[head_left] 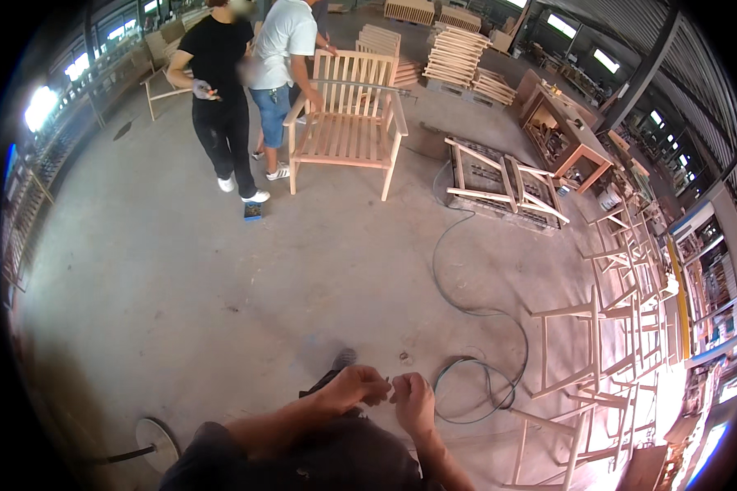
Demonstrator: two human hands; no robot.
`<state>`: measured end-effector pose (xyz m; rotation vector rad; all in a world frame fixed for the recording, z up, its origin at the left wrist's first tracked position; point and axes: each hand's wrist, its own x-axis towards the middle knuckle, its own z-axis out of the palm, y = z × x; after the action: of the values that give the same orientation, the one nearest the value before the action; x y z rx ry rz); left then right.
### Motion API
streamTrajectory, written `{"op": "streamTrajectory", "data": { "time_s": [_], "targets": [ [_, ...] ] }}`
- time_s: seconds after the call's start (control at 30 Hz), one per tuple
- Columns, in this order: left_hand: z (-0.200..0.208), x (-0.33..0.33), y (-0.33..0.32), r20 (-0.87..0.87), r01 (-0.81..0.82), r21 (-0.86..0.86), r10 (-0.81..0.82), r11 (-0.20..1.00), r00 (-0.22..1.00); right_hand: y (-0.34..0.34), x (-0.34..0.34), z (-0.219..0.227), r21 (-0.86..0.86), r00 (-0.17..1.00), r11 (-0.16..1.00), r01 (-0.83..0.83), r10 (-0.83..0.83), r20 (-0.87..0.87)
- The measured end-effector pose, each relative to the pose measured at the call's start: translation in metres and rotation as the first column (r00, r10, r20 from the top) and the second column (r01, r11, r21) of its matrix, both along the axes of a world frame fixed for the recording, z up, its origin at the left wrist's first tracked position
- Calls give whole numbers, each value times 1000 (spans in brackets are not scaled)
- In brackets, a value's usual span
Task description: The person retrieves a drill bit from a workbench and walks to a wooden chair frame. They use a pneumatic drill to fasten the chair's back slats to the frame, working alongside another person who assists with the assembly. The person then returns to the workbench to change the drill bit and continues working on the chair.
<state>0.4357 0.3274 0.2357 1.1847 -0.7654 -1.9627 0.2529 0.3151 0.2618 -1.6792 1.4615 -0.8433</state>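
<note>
My left hand [354,388] and my right hand [414,402] are held close together in front of my body, low in the view. Both have their fingers curled in a pinch, and the fingertips nearly meet. Between them there may be something tiny, too small to name. Beneath the hands, a dark shoe [345,358] of mine shows on the concrete floor [303,278].
Looped on the floor at right is a green hose [522,344]. Wooden chair frames [585,344] line the right side. Ahead, two people stand by a slatted wooden armchair [344,135]; a low pallet with wooden frames [508,184] lies beyond the hose. A round disc [157,442] is at lower left.
</note>
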Motion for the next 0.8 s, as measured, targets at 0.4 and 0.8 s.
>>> {"op": "streamTrajectory", "data": {
  "time_s": [0.4,0.8],
  "targets": [
    [-8,46,-324,-15,114,-51,-115,992,993,-306,-35,-20,244,997,968,52,-34,-76],
    [39,-3,-671,163,161,-89,-145,983,976,-705,-38,-15,374,827,835,-404,158,540]
  ]
}}
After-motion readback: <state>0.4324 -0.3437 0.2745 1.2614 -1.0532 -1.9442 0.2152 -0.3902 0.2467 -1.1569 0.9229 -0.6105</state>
